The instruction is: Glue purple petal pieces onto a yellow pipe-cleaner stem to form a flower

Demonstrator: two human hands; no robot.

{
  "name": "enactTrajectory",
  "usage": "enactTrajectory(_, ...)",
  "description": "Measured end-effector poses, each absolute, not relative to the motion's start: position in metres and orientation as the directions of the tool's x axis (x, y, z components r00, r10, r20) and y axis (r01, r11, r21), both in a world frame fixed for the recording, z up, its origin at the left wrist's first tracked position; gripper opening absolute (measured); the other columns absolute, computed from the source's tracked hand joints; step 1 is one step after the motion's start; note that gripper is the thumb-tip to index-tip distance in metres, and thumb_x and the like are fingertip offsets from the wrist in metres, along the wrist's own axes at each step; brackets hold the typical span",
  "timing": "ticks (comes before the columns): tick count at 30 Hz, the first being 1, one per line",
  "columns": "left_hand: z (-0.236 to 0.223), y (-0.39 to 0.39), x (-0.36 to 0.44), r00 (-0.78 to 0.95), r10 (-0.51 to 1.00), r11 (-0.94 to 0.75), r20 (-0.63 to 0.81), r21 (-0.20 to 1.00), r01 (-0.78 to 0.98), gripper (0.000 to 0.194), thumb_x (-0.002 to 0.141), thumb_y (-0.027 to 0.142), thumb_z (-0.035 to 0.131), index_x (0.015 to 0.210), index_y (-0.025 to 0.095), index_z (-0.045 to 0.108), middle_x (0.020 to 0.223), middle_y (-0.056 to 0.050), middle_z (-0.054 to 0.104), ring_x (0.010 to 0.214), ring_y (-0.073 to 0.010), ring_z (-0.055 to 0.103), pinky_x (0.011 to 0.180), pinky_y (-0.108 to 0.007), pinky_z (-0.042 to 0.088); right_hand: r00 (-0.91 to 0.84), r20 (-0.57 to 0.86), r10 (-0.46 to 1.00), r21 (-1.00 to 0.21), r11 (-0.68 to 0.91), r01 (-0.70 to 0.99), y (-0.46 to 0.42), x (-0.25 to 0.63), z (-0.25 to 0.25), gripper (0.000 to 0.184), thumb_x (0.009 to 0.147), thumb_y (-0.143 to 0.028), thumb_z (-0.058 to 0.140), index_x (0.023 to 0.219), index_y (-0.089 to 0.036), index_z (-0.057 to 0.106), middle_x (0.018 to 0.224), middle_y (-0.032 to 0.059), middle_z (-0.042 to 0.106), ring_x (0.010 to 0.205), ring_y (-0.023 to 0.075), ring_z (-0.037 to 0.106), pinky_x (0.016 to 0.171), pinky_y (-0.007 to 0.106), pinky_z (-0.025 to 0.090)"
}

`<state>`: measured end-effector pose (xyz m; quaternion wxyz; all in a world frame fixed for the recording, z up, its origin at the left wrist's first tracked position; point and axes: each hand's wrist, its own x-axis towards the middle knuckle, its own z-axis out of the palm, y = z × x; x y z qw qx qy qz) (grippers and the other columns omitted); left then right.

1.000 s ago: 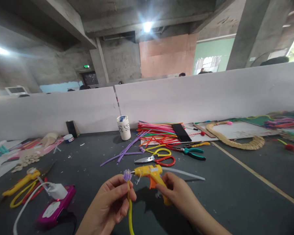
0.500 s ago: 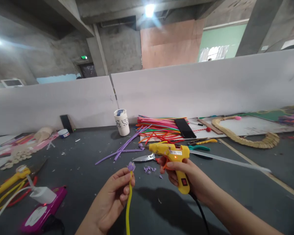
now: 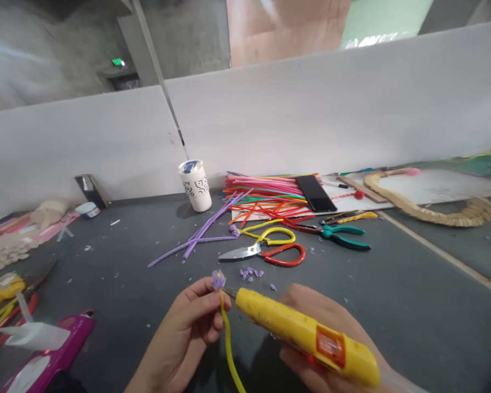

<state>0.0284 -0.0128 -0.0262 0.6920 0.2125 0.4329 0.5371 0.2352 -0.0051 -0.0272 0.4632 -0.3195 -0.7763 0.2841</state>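
Note:
Between thumb and fingers, my left hand (image 3: 184, 327) pinches a yellow pipe cleaner (image 3: 229, 346) just below its top. A small tuft of purple pieces (image 3: 218, 279) sits at that top end. My right hand (image 3: 311, 305) grips a yellow hot glue gun (image 3: 286, 322) by its handle, which is mostly hidden. The gun's metal nozzle points left and lies right beside the base of the purple tuft; whether they touch I cannot tell. Beyond the hands are small purple scraps (image 3: 251, 273) and a pair of scissors (image 3: 265, 248) with yellow and red handles.
Purple pipe cleaners (image 3: 208, 232) and a coloured bundle of them (image 3: 262, 188) lie farther back, with a phone (image 3: 316, 192) on top. Teal-handled pliers (image 3: 343, 234) rest at right. A white cup (image 3: 195, 188) stands near the partition. A magenta power strip (image 3: 61, 344) is at lower left.
My right hand has swung the glue gun down and nearer, bringing its nozzle from above the scissors to the purple tuft. My view has tilted downward. The left hand keeps its pinch.

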Motion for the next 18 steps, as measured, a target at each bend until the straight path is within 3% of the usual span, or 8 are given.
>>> enactTrajectory(4, -0.026, -0.014, 0.029, 0.064, 0.931, 0.335, -0.359, 0.776, -0.534, 0.020, 0.060, 0.017, 0.088, 0.073, 0.011, 0.075, 0.059, 0.001, 0.068, 0.042, -0.0031, 0.053, 0.037, -0.010, 0.041, -0.461, 0.590, 0.662, -0.574, 0.746, 0.337, -0.004, 0.234, -0.035, 0.018, 0.084, -0.021, 0.059, 0.069, -0.025, 0.049, 0.059, 0.0000, 0.058, 0.050, 0.0147, 0.050, 0.048, 0.028, 0.041)
enactTrajectory(9, -0.027, -0.017, 0.028, 0.089, 0.929, 0.351, -0.360, 0.776, -0.525, 0.017, 0.062, 0.018, 0.087, 0.071, 0.011, 0.074, 0.058, 0.001, 0.067, 0.042, -0.0026, 0.052, 0.037, -0.009, 0.041, -0.455, 0.585, 0.672, -0.550, 0.740, 0.386, -0.009, 0.237, -0.042, 0.026, 0.093, -0.032, 0.053, 0.069, -0.026, 0.045, 0.058, 0.0001, 0.055, 0.050, 0.0150, 0.048, 0.050, 0.031, 0.039)
enactTrajectory(18, -0.025, -0.016, 0.030, 0.117, 0.926, 0.365, -0.360, 0.767, -0.528, 0.015, 0.065, 0.018, 0.086, 0.076, 0.013, 0.077, 0.055, 0.002, 0.066, 0.041, -0.0021, 0.051, 0.038, -0.008, 0.041, -0.496, 0.584, 0.643, -0.516, 0.765, 0.386, -0.006, 0.239, -0.043, 0.026, 0.092, -0.026, 0.054, 0.068, -0.025, 0.042, 0.058, -0.0013, 0.054, 0.051, 0.0134, 0.047, 0.049, 0.029, 0.035)
